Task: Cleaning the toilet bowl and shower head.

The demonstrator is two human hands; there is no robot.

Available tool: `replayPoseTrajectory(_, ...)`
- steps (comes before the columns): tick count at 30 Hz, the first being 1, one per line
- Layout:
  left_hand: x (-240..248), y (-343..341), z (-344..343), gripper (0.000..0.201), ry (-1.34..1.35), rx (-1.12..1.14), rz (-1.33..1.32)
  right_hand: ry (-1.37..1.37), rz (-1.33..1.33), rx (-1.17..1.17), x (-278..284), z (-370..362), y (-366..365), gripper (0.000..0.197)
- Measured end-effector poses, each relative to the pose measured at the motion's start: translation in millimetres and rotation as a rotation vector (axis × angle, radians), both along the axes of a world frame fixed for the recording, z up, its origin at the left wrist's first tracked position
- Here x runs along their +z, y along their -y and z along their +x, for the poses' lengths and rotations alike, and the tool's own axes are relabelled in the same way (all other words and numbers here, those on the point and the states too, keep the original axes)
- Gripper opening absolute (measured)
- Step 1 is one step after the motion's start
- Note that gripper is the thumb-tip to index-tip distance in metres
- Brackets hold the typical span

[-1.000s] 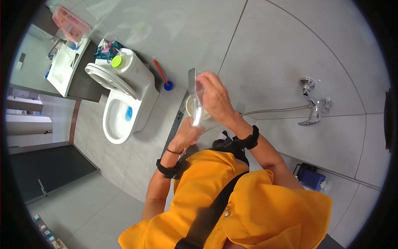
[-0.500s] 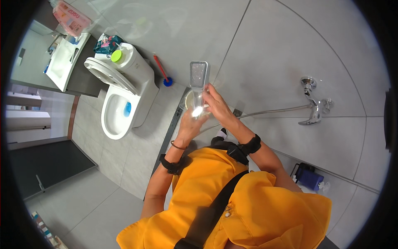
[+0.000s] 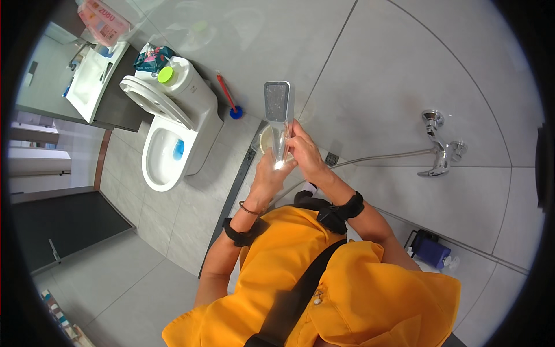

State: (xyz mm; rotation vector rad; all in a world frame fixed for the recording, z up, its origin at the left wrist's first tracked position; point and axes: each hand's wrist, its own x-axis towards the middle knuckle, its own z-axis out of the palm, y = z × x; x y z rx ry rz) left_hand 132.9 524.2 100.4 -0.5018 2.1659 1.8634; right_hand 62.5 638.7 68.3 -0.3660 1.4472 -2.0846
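Both my hands close around the clear handle of a hand shower head (image 3: 277,103), which points away from me with its grey, silver-rimmed face up. My left hand (image 3: 269,178) wraps the bottom of the handle, where a bright glint shows. Higher up, my right hand (image 3: 306,154) grips the handle from the right side. A metal shower hose (image 3: 381,155) runs from the wall mixer tap (image 3: 441,156) toward my hands and passes out of sight beneath them. Partly hidden behind the handle is a round cream-coloured thing (image 3: 266,139); its kind I cannot make out.
A white toilet (image 3: 201,136) with its lid raised stands left, a green-capped container (image 3: 166,74) on its tank. Beside it lean a red-handled brush (image 3: 226,92) and, farther left, a washbasin (image 3: 87,87). A dark floor strip (image 3: 231,199) runs past my left arm. A purple bottle (image 3: 429,250) stands right.
The shower head has turned slightly and its face shows more plainly. My right hand has shifted a little down along the handle. Both hands keep their grip.
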Motion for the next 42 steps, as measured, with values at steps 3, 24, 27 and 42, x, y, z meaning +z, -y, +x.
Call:
replayPoseTrajectory(3,-12,1,2,0.036,-0.098,0.012,-0.022,0.215,-0.083,-0.050,31,2,4,0.034)
replayPoseTrajectory(24,-13,-5,2,0.035,-0.171,0.035,-0.509,-0.085,0.211,-0.224,19,2,11,0.025)
replayPoseTrajectory(27,-23,-2,2,0.036,-0.344,0.049,-0.417,0.046,0.070,-0.172,25,5,10,0.026)
replayPoseTrajectory(42,-12,-6,-1,0.033,-0.183,0.012,-0.351,-0.301,0.497,-0.395,30,-1,17,0.024)
